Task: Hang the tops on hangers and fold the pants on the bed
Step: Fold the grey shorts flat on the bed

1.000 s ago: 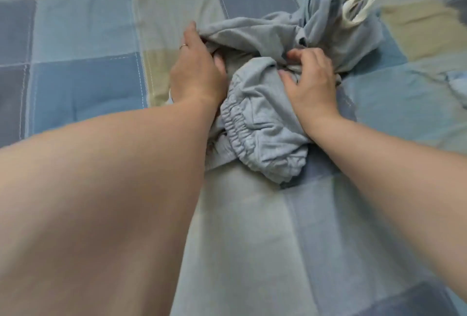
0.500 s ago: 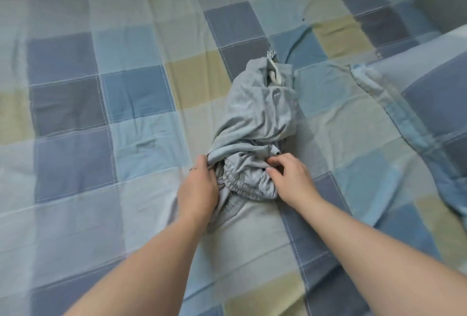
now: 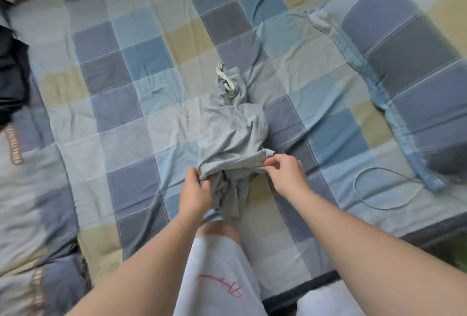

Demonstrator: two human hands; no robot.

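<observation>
Fingers [image 3: 274, 161] of my right hand [image 3: 286, 176] pinch the right corner of the nearest edge of the grey pants [image 3: 232, 133], thumb and forefinger closed on a thin fold of cloth, the rest curled loosely behind. On the other side my left hand [image 3: 195, 189] grips the same edge, its fingers [image 3: 199, 179] wrapped round a thicker bunch of fabric with the thumb on top. Between the two grips the edge is drawn out as a flat band, raised a little from the bed [image 3: 121, 113], and under that band a crumpled part of the pants hangs down toward me, dark in its folds.

Beyond my fingers the bulk of the pants lies in a heap on the bed, running away from me and narrowing at the far end. There a pale drawstring [image 3: 223, 75] sticks out of the cloth, its frayed tip pointing away. I cannot tell which part is leg and which is waist.

The bed carries a cover checked in blue, grey and yellow, creased around the heap. A thin cable [image 3: 354, 184] lies looped on it to the right of my right hand, apart from the pants. Further right sits a pillow [image 3: 409, 68] in the same check. A dark garment [image 3: 10, 73] lies at the far left edge. My pale shorts [image 3: 214, 265] show between my forearms.
</observation>
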